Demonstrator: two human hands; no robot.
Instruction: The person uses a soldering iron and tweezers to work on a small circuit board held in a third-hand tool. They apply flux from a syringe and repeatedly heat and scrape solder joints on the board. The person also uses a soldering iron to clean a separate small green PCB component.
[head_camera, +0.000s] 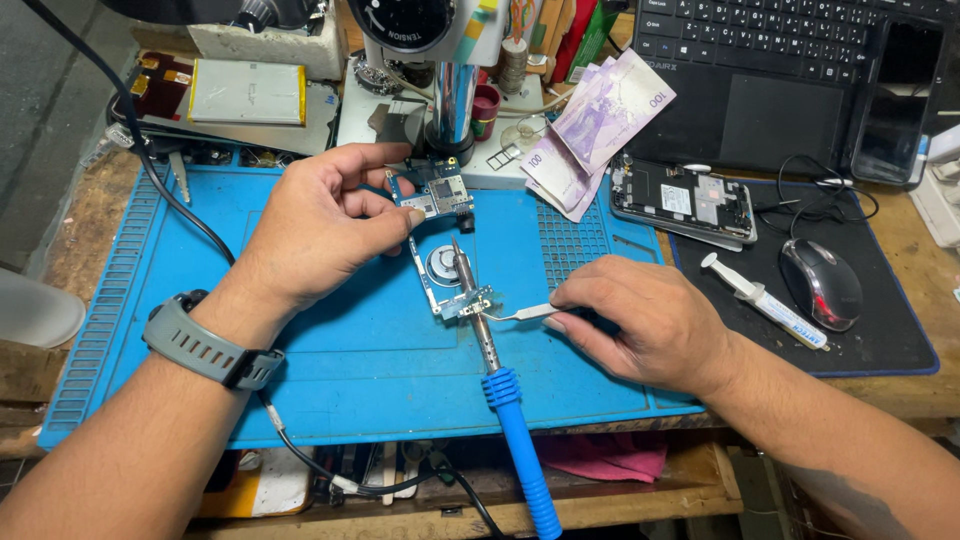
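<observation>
The left hand (315, 225) has its thumb and fingers pinched on the upper end of a phone circuit board (440, 240), a narrow L-shaped board that lies near the middle of the blue silicone work mat (330, 350), towards the mat's far edge. The right hand (645, 320) is closed on a pair of metal tweezers (520, 313), whose tips reach the lower end of the board; whether they grip a part there is too small to tell. A soldering iron (500, 390) with a blue handle lies across the mat, its handle running over the near edge and its metal tip resting over the board's lower half, between the two hands. It appears to lie free of both hands, though the right hand is just beside its shaft. A grey wristwatch (205, 345) sits on the left wrist.

Beyond the mat's far edge stands the chrome column of a microscope stand (452, 100), with several banknotes (590, 125) just to its right. An opened phone (683, 200) lies at the mat's far right corner, touching the black mouse pad (880, 320), which carries a computer mouse (822, 282) and a small syringe (765, 300). A laptop (760, 80) sits behind them with a dark phone (898, 100) resting on it. A flat silver battery (246, 92) lies at the far left
</observation>
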